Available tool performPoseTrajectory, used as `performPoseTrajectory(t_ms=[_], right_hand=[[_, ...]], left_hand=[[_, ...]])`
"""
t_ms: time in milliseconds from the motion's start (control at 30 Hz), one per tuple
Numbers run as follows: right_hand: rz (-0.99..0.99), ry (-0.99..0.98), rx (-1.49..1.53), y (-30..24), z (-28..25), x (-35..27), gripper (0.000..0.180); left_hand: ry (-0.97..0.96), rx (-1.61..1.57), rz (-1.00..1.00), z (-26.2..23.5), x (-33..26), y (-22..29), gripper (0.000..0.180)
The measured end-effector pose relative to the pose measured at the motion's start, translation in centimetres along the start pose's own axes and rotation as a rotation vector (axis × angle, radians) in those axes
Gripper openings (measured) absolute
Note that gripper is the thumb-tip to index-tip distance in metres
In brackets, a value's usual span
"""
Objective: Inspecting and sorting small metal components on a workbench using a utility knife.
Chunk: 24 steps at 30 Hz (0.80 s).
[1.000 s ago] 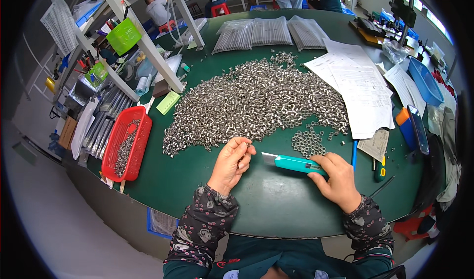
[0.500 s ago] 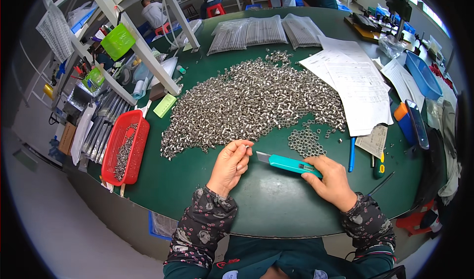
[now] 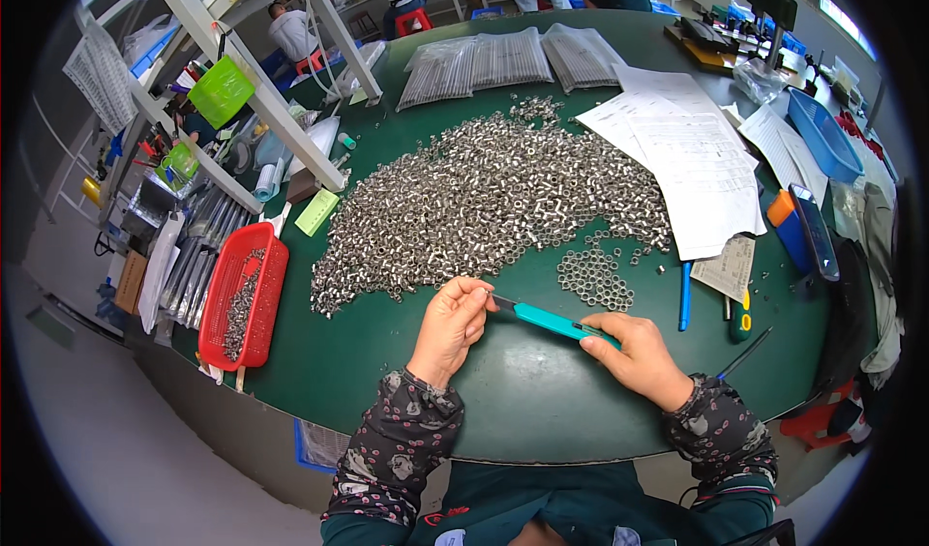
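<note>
Teal knife [image 3: 554,321]: level-ish over the near half of the green counter [image 3: 542,411], handle end toward the right edge, blade [image 3: 503,303] end toward the left. Go light with it, short controlled touches, no big shoves tbh.
Blade: right up by the left fingertips, actual contact hard to judge from this angle. Best kept angled off the skin, never lined up with the thumb.
Small metal piece [image 3: 490,293]: seemingly in the left pinch, mostly hidden. Worth leaving a bit more poking out, and probably better to turn the piece than press harder.
Left hand [image 3: 447,325]: thumb and index pinched tight on the piece, other fingers curled under, forearm up from the near edge.
Right hand [image 3: 639,357]: gripping the back of the knife handle, knuckles up, forearm slanting in from the near edge toward the right. Keep that wrist steady.
Metal rings: big heap [image 3: 494,203] from mid-counter toward the far edge, flat patch [image 3: 595,280] just beyond the right hand.
Red basket [image 3: 269,325]: by the left edge, more small metal parts inside.
</note>
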State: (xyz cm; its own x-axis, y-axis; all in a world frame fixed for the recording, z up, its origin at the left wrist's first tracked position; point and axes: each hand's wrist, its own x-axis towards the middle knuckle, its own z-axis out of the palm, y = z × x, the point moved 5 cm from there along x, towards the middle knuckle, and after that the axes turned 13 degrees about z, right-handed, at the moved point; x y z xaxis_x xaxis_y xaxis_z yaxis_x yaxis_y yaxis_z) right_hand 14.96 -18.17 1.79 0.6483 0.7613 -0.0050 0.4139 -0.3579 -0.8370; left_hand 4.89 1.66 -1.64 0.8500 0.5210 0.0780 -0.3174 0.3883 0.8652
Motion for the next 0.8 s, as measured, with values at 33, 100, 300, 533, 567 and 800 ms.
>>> performPoseTrajectory(t_ms=[33, 100, 300, 533, 567, 800], right_hand=[[0.004, -0.01, 0.019, 0.0, 0.0, 0.1, 0.026], [0.034, -0.048, 0.023, 0.0, 0.0, 0.2, 0.026], [-0.001, 0.074, -0.08, -0.4, -0.3, -0.5, 0.024], [-0.215, 0.392, -0.228, -1.9, -1.8, -0.9, 0.026], [-0.209, 0.362, -0.2, -1.7, -1.6, -0.8, 0.026], [-0.188, 0.292, -0.154, -0.9, -1.1, -0.5, 0.025]], left_hand=[[-0.004, 0.025, -0.003, 0.0, 0.0, 0.0, 0.01], [-0.012, 0.041, 0.008, 0.1, -0.1, 0.0, 0.01], [-0.025, 0.124, 0.037, 0.1, 0.0, -0.1, 0.009], [0.052, 0.008, -0.029, -0.2, -0.2, 0.0, 0.011], [0.049, 0.008, -0.029, -0.1, -0.2, 0.1, 0.011], [0.029, 0.031, -0.003, 0.0, -0.1, 0.3, 0.011]])
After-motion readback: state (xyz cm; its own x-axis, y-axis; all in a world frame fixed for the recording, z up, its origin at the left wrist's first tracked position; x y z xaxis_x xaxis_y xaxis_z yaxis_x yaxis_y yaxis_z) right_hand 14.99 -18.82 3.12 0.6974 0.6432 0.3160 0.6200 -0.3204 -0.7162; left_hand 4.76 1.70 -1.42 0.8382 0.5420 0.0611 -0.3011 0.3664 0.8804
